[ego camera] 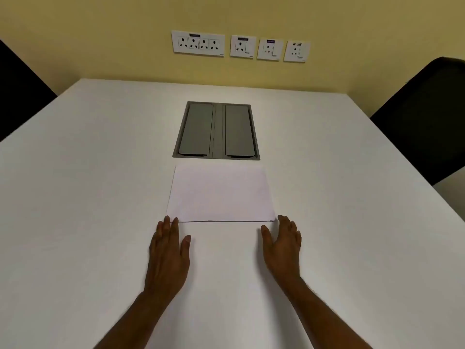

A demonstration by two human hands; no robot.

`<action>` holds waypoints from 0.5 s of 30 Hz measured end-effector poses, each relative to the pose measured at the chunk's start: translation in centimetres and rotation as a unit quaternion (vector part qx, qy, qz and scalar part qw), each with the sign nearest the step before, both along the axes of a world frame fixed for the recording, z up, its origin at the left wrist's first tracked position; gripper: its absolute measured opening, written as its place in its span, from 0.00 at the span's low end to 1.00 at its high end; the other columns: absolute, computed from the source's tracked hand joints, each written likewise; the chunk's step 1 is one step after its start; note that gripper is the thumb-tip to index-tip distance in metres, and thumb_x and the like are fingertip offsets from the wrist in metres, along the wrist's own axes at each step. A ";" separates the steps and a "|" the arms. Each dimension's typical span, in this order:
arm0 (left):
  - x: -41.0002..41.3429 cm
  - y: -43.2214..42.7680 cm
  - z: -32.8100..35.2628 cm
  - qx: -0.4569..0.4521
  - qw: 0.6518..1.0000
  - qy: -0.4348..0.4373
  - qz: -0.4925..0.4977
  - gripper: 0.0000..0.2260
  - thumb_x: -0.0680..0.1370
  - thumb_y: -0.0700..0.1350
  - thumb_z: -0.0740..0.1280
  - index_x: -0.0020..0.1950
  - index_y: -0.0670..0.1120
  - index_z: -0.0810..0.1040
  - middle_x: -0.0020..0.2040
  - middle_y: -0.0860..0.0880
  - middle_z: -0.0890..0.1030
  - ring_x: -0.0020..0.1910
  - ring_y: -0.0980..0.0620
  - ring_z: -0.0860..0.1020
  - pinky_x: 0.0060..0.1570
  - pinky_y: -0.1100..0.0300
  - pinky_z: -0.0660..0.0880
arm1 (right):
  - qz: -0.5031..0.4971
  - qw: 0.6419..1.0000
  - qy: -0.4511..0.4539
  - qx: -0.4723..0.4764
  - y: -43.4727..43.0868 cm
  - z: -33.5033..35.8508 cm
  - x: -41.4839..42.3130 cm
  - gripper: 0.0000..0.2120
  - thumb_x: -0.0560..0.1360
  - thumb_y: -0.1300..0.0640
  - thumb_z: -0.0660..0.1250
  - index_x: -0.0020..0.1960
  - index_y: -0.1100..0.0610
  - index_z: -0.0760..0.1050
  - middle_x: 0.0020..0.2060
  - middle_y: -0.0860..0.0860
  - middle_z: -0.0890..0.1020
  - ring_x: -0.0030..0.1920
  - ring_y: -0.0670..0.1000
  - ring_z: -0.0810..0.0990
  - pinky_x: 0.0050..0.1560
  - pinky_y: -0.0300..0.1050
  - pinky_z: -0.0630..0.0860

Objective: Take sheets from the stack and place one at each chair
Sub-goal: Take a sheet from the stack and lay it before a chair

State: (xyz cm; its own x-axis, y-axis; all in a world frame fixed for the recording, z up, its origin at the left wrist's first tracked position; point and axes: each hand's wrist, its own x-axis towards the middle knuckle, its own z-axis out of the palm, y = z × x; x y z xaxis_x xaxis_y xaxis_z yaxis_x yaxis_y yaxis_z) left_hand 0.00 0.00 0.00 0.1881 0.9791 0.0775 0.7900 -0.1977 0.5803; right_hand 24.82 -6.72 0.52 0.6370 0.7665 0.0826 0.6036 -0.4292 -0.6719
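Note:
A thin stack of white sheets lies flat in the middle of the white table, just in front of me. My left hand rests palm down on the table, its fingertips touching the stack's near left corner. My right hand is tilted on its edge at the stack's near right corner, fingers loosely apart. Neither hand holds anything. A black chair stands at the table's right side and another black chair at the left side.
A grey cable box with two shut lids is sunk into the table right behind the stack. The yellow wall beyond the far edge carries several white socket plates.

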 end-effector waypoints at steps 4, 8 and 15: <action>0.2 0.3 -1.3 0.060 0.997 0.049 0.006 0.32 0.81 0.59 0.46 0.79 0.40 0.61 0.79 0.41 0.62 0.79 0.44 0.59 0.78 0.49 0.54 | -0.012 0.999 -0.029 0.009 0.7 -0.9 -0.4 0.28 0.81 0.45 0.58 0.75 0.62 0.64 0.76 0.59 0.66 0.79 0.58 0.55 0.78 0.54 0.47; 0.3 0.3 -1.9 0.073 0.994 0.081 0.017 0.33 0.81 0.60 0.45 0.77 0.40 0.64 0.78 0.41 0.64 0.79 0.44 0.61 0.77 0.46 0.56 | -0.038 0.997 -0.064 0.026 1.0 -1.7 -0.5 0.30 0.79 0.42 0.56 0.73 0.62 0.68 0.74 0.58 0.69 0.78 0.58 0.59 0.78 0.54 0.50; 0.4 0.2 -1.9 0.072 0.993 0.097 0.017 0.33 0.81 0.61 0.44 0.78 0.41 0.62 0.79 0.42 0.62 0.80 0.46 0.58 0.78 0.48 0.54 | -0.057 0.995 -0.058 0.050 1.5 -2.0 -0.6 0.26 0.80 0.44 0.59 0.71 0.60 0.71 0.73 0.57 0.71 0.77 0.57 0.61 0.78 0.54 0.51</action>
State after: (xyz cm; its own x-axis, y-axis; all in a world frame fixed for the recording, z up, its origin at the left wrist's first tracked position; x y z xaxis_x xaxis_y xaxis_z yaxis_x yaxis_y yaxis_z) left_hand 0.43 0.24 -1.89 0.1805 0.9665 0.1826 0.8919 -0.2391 0.3838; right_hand 24.24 -5.23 -1.45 0.7016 0.6736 0.2324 0.6302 -0.4342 -0.6437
